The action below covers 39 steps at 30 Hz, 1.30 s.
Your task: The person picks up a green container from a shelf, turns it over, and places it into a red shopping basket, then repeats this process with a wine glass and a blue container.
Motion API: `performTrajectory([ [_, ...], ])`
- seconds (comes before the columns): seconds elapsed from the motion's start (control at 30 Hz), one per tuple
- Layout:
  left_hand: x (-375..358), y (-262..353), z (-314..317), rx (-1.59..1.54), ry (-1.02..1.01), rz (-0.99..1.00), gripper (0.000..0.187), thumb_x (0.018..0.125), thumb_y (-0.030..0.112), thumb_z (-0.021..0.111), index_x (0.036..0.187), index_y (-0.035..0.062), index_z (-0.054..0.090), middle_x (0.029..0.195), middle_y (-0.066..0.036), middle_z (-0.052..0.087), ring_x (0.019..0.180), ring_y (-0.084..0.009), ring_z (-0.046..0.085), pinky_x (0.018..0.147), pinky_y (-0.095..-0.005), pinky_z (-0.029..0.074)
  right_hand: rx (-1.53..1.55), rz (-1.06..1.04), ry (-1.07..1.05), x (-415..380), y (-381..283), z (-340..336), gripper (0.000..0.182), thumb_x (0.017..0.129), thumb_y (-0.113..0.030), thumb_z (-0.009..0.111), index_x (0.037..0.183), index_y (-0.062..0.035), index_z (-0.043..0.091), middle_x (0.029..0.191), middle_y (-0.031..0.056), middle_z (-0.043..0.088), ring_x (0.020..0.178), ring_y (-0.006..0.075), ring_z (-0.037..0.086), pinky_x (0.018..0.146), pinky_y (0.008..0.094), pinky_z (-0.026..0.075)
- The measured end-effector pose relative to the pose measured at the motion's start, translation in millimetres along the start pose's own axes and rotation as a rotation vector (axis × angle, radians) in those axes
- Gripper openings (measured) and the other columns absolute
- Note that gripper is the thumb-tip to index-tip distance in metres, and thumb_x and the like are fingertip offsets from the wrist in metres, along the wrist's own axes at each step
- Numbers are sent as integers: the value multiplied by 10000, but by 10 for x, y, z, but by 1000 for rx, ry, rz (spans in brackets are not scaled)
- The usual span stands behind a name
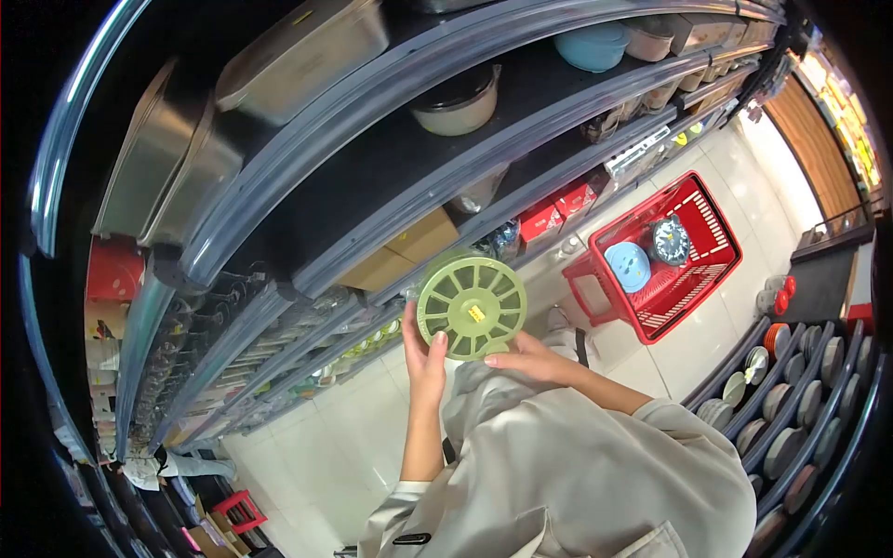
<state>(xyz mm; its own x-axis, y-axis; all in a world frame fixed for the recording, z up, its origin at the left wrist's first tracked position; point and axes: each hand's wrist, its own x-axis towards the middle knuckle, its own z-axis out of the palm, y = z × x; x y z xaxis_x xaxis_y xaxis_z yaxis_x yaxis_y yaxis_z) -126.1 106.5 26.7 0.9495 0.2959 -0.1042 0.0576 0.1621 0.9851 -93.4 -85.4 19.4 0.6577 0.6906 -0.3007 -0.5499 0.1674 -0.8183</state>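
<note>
A light green round plastic container point(472, 346) is held in front of my body, its spoked round face turned up toward me. A small yellow sticker point(476, 313) is on that face near the middle. My left hand point(426, 361) grips the container's left edge, thumb on the near side. At the lower right rim, my right hand point(532, 361) has its fingers closed on the same container. The container's underside and some fingertips are hidden.
A red shopping basket point(642, 321) stands on the tiled floor to the right, holding a blue round item point(628, 267) and a dark patterned one point(670, 240). Shelves with metal pans point(302, 60) and bowls point(593, 46) rise ahead. Dish racks point(781, 409) stand right; another person point(153, 468) is lower left.
</note>
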Motion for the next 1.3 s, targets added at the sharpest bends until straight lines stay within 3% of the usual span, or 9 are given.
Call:
performTrajectory([
  [0.13, 15, 143, -354, -121, 85, 134, 734, 910, 427, 561, 1479, 96, 236, 1459, -163, 329, 1322, -268, 372, 1087, -382, 327, -154, 12, -25, 83, 141, 223, 605, 875, -159, 683, 1381, -6, 390, 1334, 88, 493, 1247, 181, 439, 1045, 334, 364],
  [0.3, 68, 158, -1022, -183, -59, 242, 791, 862, 525, 583, 1401, -5, 350, 1454, -206, 355, 1353, -295, 345, 1111, -413, 289, -310, -92, -101, 261, 261, 331, 661, 838, -189, 723, 1380, 2, 397, 1295, 88, 530, 1179, 188, 506, 989, 336, 415],
  [0.37, 56, 128, -1184, -186, -112, 278, 708, 868, 413, 608, 1392, 0, 373, 1431, -184, 390, 1341, -277, 360, 1103, -394, 292, -448, -200, 2, 302, 287, 364, 673, 826, -182, 720, 1382, 14, 395, 1262, 77, 541, 1104, 180, 535, 936, 318, 434],
  [0.47, -61, 221, -1224, -228, -183, -5, 689, 838, 197, 633, 1426, 14, 323, 1392, -149, 413, 1310, -243, 376, 1090, -345, 279, -417, -228, 216, 299, 263, 432, 641, 871, -260, 636, 1396, 4, 381, 1241, 92, 523, 1044, 156, 500, 900, 292, 411],
  [0.6, -161, 202, -1216, -170, -416, -60, 951, 806, 17, 662, 1515, 78, 32, 1429, -146, 340, 1302, -219, 367, 1057, -354, 333, -80, -356, 451, 408, 79, 563, 708, 900, -329, 563, 1465, -37, 252, 1299, 158, 468, 1141, 202, 461, 976, 327, 371],
  [0.77, -306, 31, -1231, -353, -279, -239, 878, 842, 17, 635, 1508, 89, 67, 1442, -127, 326, 1294, -222, 374, 1025, -341, 366, -197, -442, 298, 514, -137, 733, 862, 860, -268, 643, 1497, -50, 104, 1400, 237, 391, 1284, 319, 422, 1081, 416, 315],
  [0.97, -326, 30, -1300, -530, -34, -190, 765, 869, 82, 617, 1470, 80, 141, 1419, -130, 346, 1320, -230, 353, 1046, -359, 343, -1221, -587, 151, 514, -180, 1171, 1063, 670, -266, 851, 1475, -55, 189, 1451, 258, 276, 1350, 389, 316, 1084, 458, 314],
  [1.13, -343, 343, -1324, -381, -72, -33, 841, 871, 54, 612, 1481, 77, 34, 1437, -151, 320, 1327, -237, 342, 1071, -364, 326, -1238, -641, 172, 738, -21, 1232, 1106, 616, -307, 888, 1457, -78, 207, 1431, 262, 263, 1332, 414, 315, 1068, 467, 330],
  [1.3, -336, 450, -1227, -391, 3, -59, 888, 912, 34, 567, 1479, 90, -114, 1466, -167, 276, 1340, -250, 329, 1087, -373, 314, -1093, -712, 177, 976, -71, 1236, 1040, 582, -256, 898, 1379, -81, 253, 1333, 217, 345, 1250, 343, 392, 1027, 444, 362],
])
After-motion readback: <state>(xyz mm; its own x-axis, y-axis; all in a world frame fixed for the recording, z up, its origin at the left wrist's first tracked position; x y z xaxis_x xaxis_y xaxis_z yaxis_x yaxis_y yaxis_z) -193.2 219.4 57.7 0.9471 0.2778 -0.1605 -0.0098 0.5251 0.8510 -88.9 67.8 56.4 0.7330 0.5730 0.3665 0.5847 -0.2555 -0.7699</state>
